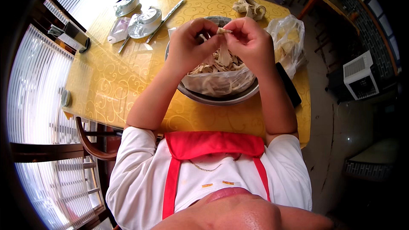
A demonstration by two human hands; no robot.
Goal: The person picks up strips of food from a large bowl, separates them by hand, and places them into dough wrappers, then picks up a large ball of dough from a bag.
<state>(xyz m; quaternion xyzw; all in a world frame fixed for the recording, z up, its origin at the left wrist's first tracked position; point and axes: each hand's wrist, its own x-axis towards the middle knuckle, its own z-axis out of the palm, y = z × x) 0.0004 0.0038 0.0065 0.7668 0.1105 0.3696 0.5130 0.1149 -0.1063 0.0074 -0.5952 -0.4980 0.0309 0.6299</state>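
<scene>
My left hand (195,45) and my right hand (250,46) meet above a steel bowl (220,103). Between their fingertips they pinch a pale, fibrous strip of food (223,31); its exact kind I cannot tell. A thin piece hangs below the fingers. Clear plastic (220,81) lines the bowl, and torn beige strips (220,67) lie heaped inside it. My hands and forearms hide part of the bowl's far side. Beyond the bowl rests a bunch of larger, untorn-looking beige pieces (249,8). Right of my right hand stands a clear plastic bag (289,44) with more pale pieces.
A flat black object (288,84) lies by my right forearm. Wrapped tableware (146,22), long wrapped chopsticks (169,16) and a tissue packet (119,31) sit at the back left of the yellow patterned table (108,92). A small dish (65,98) is at the left edge, near a wooden chair (96,148).
</scene>
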